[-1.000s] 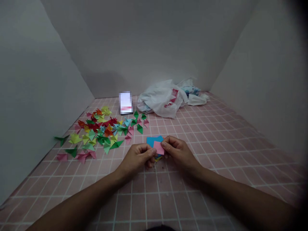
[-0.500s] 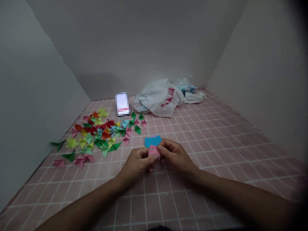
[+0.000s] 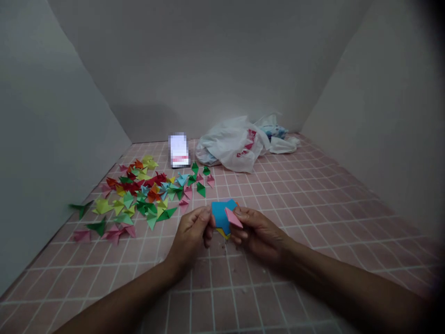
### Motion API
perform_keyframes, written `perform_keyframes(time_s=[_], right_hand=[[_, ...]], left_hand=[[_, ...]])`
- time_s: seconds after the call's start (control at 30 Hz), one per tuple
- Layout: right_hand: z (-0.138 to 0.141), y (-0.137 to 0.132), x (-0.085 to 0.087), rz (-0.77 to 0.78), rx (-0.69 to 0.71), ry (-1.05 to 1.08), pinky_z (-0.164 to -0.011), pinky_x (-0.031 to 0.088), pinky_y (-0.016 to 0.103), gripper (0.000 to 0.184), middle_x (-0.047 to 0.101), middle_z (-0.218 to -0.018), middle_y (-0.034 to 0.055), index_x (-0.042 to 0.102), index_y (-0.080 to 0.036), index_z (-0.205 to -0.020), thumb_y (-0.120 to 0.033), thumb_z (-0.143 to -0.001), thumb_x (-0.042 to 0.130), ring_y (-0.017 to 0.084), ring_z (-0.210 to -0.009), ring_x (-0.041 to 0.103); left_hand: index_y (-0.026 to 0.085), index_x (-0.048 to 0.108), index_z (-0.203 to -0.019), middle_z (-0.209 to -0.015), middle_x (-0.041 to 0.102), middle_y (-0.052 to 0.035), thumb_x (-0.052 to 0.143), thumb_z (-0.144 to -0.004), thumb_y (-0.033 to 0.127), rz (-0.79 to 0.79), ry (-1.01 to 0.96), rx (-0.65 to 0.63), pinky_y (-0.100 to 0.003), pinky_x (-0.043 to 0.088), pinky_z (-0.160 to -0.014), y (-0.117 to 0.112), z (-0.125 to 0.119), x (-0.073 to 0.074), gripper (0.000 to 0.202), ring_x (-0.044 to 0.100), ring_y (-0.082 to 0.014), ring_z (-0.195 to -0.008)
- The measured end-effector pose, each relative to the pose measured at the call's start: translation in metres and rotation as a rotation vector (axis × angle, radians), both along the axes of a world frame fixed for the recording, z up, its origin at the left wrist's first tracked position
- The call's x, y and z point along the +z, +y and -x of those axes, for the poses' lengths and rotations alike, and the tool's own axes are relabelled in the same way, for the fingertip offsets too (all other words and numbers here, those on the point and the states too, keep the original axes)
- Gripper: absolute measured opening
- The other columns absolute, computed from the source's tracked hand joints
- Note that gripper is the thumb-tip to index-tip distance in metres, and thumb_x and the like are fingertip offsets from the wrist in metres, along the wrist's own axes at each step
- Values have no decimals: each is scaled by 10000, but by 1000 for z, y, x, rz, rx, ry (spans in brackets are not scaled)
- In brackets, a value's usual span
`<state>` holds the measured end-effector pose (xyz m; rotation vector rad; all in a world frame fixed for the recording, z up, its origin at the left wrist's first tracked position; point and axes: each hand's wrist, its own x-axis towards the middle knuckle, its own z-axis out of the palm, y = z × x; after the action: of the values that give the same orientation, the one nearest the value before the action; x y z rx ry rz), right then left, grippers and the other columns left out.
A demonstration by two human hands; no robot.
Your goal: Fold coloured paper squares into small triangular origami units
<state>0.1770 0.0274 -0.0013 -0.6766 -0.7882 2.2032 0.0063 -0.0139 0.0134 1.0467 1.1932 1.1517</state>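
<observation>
At the centre of the frame, a little below the middle, the right hand [image 3: 262, 229] is pinching a small piece of pink paper [image 3: 232, 218] between thumb and fingers. The pink paper is slanting downward to the right and covering part of a blue sheet [image 3: 219, 213] behind it. Yellow paper [image 3: 222, 233] is peeking out under the blue sheet's lower edge, and a bit of orange is showing at its upper right.

Just left of the blue sheet, the left hand [image 3: 193, 232] is resting with its fingers bent and its thumb lying close to the forefinger; I cannot tell whether they are pressing together or gripping anything.

Across the left of the frame, many folded paper pieces [image 3: 139, 188] in red, orange, yellow, green, light blue and pink are lying scattered on a pink gridded surface [image 3: 313, 195]. Beyond them, left of the upper centre, a lit screen [image 3: 179, 149] is standing upright, its display blurred. To its right, a crumpled white plastic bag [image 3: 229, 141] with red print is slumping beside a smaller bundle [image 3: 273, 130].
</observation>
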Motion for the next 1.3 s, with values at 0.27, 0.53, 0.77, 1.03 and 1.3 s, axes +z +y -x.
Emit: perform_keyframes(time_s=[0.27,0.53,0.77,1.03,1.3], right_hand=[[-3,-6,-6,-295,-9,-338,-486,262,227,369,526,-517,-42,545,-169,-674,-442,-764,777,73,-467,431],[-6,-2,0,-397,-35,-386,-511,307,238,396,517,-550,-38,525,-184,-664,-506,-803,710,96,-507,449],[-2,-4,-8,-334,63,-349,-455,330,218,341,567,-565,-36,578,-170,-740,-471,-793,730,80,-447,471],[-7,1,-4,-421,0,-430,-451,379,227,345,581,-590,-20,536,-185,-683,-463,-846,663,91,-449,505],[-9,0,-3,-641,-6,-581,-467,389,230,324,574,-580,-6,570,-186,-668,-390,-919,583,107,-494,520]], left_hand=[[180,523,-651,-505,462,66,686,-759,506,61,187,-163,-188,307,-416,4,-4,4,381,398,-69,-428],[186,519,-629,-495,521,43,616,-825,490,67,102,-172,-195,357,-433,2,-4,0,375,459,-79,-421],[168,604,-657,-549,577,17,648,-821,396,-75,178,-47,-213,442,-500,2,-5,0,284,535,-99,-494],[160,598,-661,-575,603,6,650,-830,396,-54,148,-70,-225,467,-518,2,-3,4,296,557,-105,-507],[153,653,-704,-599,641,-8,700,-793,400,0,137,-81,-231,471,-549,7,-1,-1,266,579,-116,-541]])
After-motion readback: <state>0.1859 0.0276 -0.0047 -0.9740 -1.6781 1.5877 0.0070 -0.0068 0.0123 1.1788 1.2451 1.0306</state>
